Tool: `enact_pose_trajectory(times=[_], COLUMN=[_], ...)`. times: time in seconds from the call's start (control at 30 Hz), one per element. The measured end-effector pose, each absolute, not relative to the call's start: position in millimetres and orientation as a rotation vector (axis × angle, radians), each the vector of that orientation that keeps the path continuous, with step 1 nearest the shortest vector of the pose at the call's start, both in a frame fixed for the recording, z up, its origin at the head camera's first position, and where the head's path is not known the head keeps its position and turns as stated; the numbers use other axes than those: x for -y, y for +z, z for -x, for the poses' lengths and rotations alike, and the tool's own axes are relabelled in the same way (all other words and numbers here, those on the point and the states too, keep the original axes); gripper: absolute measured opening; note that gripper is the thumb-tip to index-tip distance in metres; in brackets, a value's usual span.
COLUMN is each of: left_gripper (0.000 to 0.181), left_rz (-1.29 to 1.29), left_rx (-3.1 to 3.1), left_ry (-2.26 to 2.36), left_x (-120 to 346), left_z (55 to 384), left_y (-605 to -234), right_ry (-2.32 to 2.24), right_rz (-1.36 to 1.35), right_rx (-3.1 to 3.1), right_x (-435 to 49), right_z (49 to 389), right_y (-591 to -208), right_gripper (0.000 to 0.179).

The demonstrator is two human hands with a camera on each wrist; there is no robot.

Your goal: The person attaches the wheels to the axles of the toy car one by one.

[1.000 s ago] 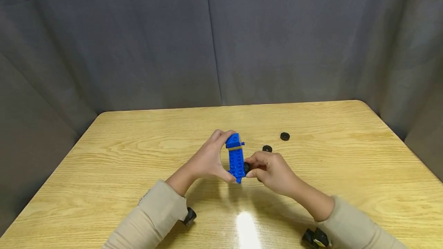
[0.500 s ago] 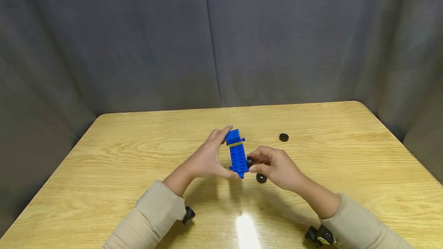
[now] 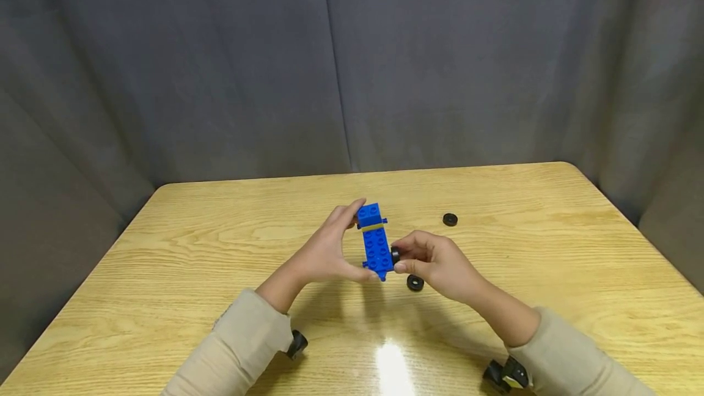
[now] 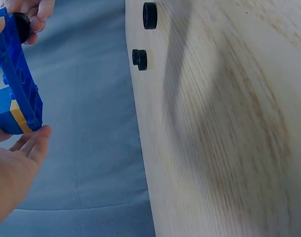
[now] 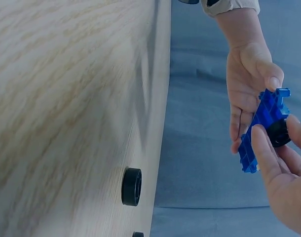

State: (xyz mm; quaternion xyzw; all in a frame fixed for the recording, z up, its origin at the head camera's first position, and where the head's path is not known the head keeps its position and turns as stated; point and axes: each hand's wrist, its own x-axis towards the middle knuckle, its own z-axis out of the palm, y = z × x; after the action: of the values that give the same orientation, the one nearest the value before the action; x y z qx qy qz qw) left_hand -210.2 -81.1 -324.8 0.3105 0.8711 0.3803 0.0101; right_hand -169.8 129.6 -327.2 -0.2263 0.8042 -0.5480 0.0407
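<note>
A blue toy car chassis with studs, axle pegs and a yellow band is held up above the table, tilted. My left hand grips it by its two ends, thumb at the near end and fingers at the far end. Against the right side of the chassis, near its closer end, sits a black wheel, pinched between thumb and fingers of my right hand. In the right wrist view this wheel touches the chassis; whether it is seated on a peg is hidden.
One loose black wheel lies on the wooden table just below my right hand. Another wheel is farther back to the right. A grey curtain hangs behind the table.
Both hands have shifted slightly away with the chassis and wheel. The near loose wheel has come into sight below my right hand, while another behind that hand is now covered.
</note>
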Motion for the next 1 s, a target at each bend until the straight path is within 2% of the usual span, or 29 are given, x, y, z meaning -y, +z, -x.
enact_pose_trajectory(times=[1.0], left_gripper=[0.105], left_rz=[-0.965], left_rx=[-2.779], left_ry=[1.152], left_x=[92], left_z=[208], left_y=[-335], right_ry=[-1.634], right_rz=[0.773], right_rx=[-2.44], right_x=[-132], right_z=[172], right_y=[-334], right_gripper=[0.03])
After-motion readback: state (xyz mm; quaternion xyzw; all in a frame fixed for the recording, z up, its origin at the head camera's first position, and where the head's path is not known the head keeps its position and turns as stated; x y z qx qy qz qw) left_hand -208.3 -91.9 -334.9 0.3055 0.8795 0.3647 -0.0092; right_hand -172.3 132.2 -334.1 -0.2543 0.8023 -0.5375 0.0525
